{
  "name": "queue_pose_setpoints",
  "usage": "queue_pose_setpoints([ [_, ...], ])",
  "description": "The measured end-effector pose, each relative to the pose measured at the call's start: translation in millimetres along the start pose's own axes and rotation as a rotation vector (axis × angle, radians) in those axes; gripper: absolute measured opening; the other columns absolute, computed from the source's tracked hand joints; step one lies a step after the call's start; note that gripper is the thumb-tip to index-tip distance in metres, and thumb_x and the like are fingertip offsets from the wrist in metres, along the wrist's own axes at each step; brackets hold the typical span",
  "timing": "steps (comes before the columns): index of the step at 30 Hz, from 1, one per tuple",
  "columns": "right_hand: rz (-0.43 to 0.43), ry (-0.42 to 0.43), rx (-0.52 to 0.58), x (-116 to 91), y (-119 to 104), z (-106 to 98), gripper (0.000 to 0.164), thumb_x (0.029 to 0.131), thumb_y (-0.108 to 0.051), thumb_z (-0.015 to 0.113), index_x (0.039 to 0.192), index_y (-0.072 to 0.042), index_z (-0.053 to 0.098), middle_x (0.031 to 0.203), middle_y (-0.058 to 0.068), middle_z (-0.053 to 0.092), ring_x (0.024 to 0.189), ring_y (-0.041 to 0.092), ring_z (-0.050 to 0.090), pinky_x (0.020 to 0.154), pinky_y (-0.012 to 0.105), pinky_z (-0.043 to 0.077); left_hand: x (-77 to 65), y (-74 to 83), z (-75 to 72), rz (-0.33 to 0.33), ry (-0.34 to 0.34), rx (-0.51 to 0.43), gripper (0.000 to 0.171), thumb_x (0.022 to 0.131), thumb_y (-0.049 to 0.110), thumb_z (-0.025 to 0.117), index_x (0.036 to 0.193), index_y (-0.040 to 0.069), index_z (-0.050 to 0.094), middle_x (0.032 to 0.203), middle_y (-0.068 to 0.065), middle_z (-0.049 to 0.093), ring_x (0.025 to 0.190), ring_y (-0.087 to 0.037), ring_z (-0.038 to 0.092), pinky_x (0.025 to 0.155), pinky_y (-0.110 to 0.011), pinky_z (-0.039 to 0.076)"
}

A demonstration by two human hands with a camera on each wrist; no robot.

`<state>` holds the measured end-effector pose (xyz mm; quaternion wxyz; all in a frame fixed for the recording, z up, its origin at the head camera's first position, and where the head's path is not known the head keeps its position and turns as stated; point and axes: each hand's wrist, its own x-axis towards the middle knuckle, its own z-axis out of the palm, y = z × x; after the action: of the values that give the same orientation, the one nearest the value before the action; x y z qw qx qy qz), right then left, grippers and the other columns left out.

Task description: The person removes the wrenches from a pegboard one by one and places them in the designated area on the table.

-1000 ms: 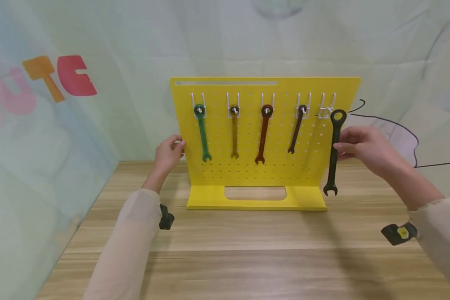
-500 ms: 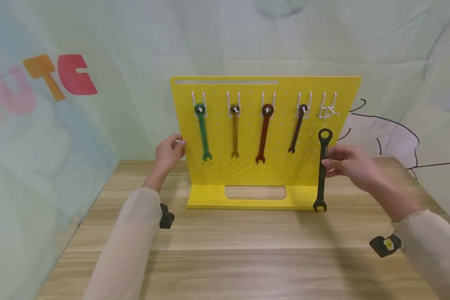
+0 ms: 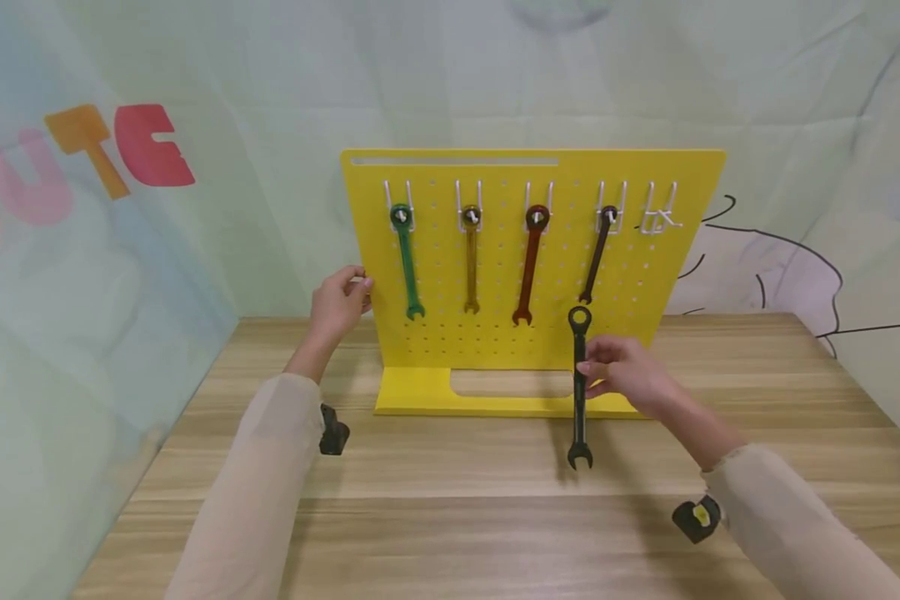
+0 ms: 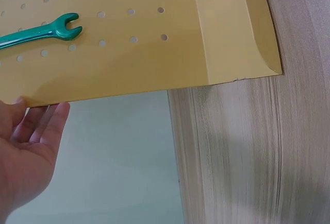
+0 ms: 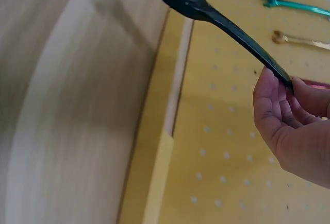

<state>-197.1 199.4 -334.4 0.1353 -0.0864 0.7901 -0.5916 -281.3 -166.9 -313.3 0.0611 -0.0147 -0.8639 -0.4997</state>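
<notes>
My right hand [image 3: 626,373] pinches a black combination wrench [image 3: 579,408] by the middle of its shaft, ring end up and open end down. The wrench hangs upright in front of the yellow pegboard [image 3: 450,275], above the table. At the board's left edge, my left hand [image 3: 336,304] grips the side, thumb in front and fingers behind in the left wrist view. On white hooks hang a green wrench [image 3: 408,267], a gold wrench [image 3: 471,267], a red wrench [image 3: 529,267] and a small dark wrench [image 3: 597,258]. The rightmost hook [image 3: 660,221] bears nothing.
The pegboard stands on a yellow base [image 3: 412,396] with a cut-out slot, on a wooden table [image 3: 450,517]. Behind it hangs a pale printed cloth [image 3: 270,167] with coloured letters. A small black device is strapped at each wrist.
My right hand has carried the black wrench down and left, from beside the rightmost hook to low in front of the board. The left hand keeps its place on the edge.
</notes>
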Motion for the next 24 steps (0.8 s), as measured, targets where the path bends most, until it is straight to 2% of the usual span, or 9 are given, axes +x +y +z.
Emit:
queue_pose_setpoints([
  [9,0.071,-0.053,0.099,14.7,18.8,53.3,0.007,0.089,0.008,0.051,0.095,0.012,0.048,0.078,0.011,0.051,0.065,0.019,0.057,0.068,0.045,0.056,1.9,-1.0,0.1,0.001,-0.002,0.005,0.028,0.097,0.016,0.044,0.119,-0.002,0.05,0.115,-0.022,0.058,0.1,-0.032,0.06,0.08,-0.033,0.054],
  [15,0.085,-0.092,0.136,22.1,25.5,88.3,0.004,0.087,0.009,0.052,0.085,0.01,0.049,0.072,0.011,0.051,0.057,0.018,0.057,0.06,0.04,0.057,2.9,-0.7,0.4,-0.004,0.0,0.004,0.027,0.097,0.016,0.044,0.117,-0.002,0.051,0.114,-0.022,0.058,0.099,-0.032,0.06,0.08,-0.033,0.054],
  [24,0.164,-0.174,0.162,27.7,28.6,133.1,0.003,0.087,0.009,0.052,0.087,0.01,0.05,0.069,0.013,0.054,0.055,0.019,0.057,0.058,0.039,0.058,2.3,-2.0,-0.1,0.006,-0.004,0.026,0.028,0.098,0.016,0.043,0.118,-0.002,0.05,0.114,-0.022,0.058,0.099,-0.032,0.06,0.081,-0.035,0.054],
])
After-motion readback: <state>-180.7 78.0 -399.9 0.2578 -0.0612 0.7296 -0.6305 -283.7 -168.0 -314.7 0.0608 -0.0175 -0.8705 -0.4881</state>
